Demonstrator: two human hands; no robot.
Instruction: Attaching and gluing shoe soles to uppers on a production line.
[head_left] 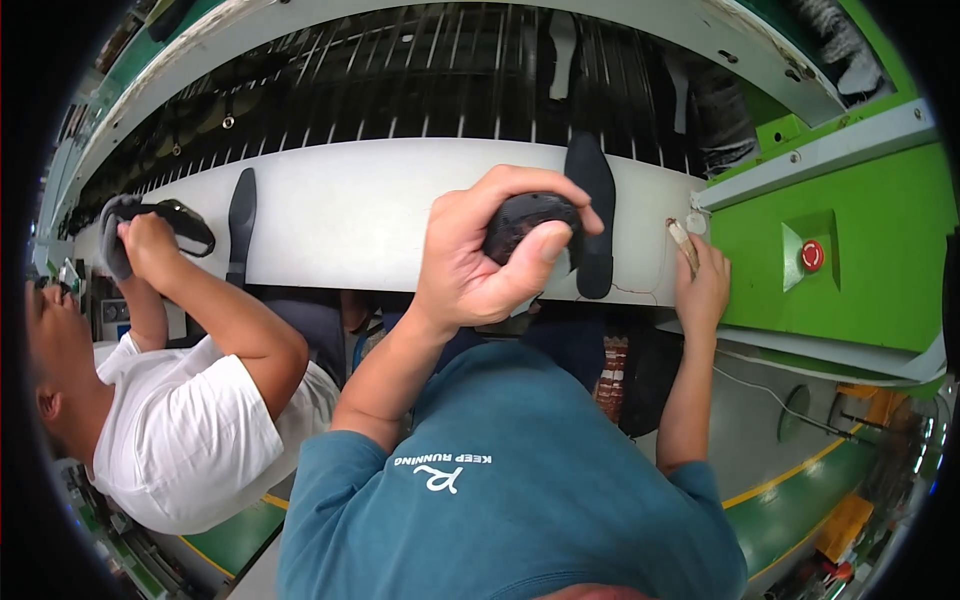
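Note:
My left hand (465,255) is raised over the white tabletop, closed round a black, shiny, rounded thing (532,222) that looks like a shoe seen end-on. Its far side is hidden behind my fingers and thumb. Just beyond it, a black shoe sole (592,215) lies lengthwise on the white worktop (400,215). At the right end of the worktop my right hand (705,285) grips a short, pale, worn stick-like handle (682,242), whose reddish-dark tip points away from me. What kind of tool this is cannot be made out.
Beyond the worktop runs a dark rack of metal rollers (400,75) carrying another sole (563,55). A green machine housing (860,250) with a red button (812,256) stands at right. To the left, a co-worker (190,430) holds a black shoe (180,220) near a second sole (242,220).

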